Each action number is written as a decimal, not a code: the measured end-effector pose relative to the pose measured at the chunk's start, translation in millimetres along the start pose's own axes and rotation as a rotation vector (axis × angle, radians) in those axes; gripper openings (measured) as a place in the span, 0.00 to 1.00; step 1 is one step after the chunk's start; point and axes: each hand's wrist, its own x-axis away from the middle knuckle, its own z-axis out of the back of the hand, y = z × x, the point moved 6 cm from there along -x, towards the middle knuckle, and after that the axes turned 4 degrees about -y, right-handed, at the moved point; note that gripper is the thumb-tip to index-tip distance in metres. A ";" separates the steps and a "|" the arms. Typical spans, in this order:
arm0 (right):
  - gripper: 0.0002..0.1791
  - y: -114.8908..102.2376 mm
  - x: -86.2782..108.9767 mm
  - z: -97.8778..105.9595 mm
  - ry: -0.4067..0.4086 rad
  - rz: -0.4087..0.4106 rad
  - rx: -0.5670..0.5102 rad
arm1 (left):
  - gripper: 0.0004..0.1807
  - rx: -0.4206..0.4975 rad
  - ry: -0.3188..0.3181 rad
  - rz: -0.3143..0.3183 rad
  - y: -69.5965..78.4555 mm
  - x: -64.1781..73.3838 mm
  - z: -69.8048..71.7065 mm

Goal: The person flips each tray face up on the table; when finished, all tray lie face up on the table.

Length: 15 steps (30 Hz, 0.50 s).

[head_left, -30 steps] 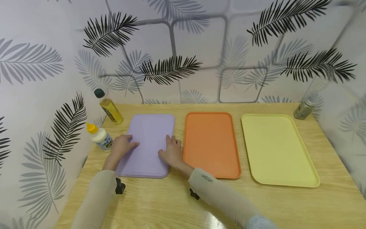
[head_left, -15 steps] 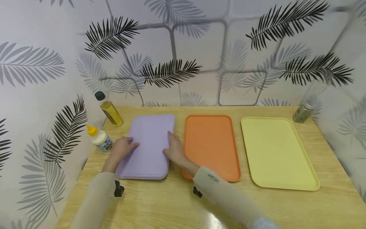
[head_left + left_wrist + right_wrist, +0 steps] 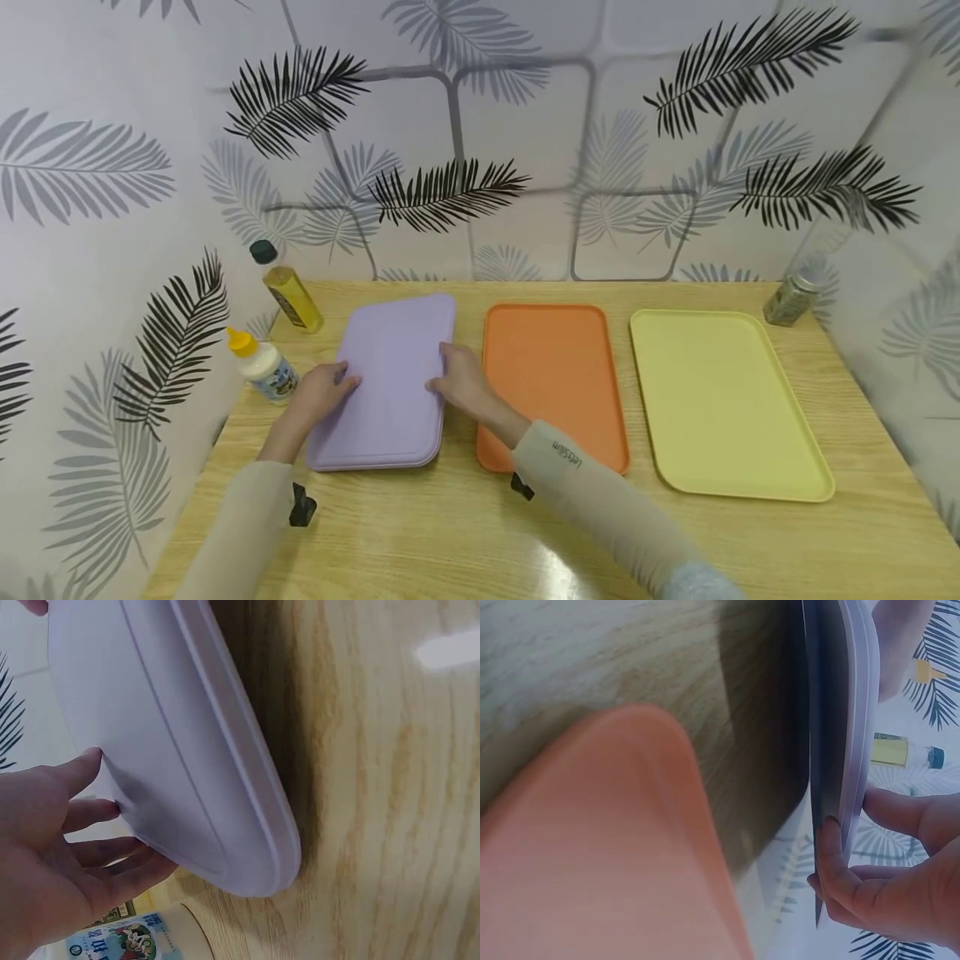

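A lilac tray tilts in the head view, its right side raised off the wooden table. My left hand grips its left edge; in the left wrist view the thumb lies on the upper face and the fingertips meet the rim. On the opposite edge my right hand pinches the rim. The right wrist view has that thumb on the upper side and the fingers on the shaded underside. Beside it lies an orange tray, partly behind my right forearm.
A yellow tray lies at the right. A white glue bottle with a yellow cap stands near my left hand, and a yellow oil bottle behind it. At the back right corner is a glass jar. Patterned walls border the table.
The lilac tray's right side has come up off the table, so it now tilts. My right hand has shifted slightly right and closed on the rim. The head view has tipped up a little.
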 end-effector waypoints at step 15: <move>0.39 -6.8 0.0 16.5 -0.006 0.009 -0.018 | 0.30 -0.036 0.026 -0.036 11.4 54.0 -17.2</move>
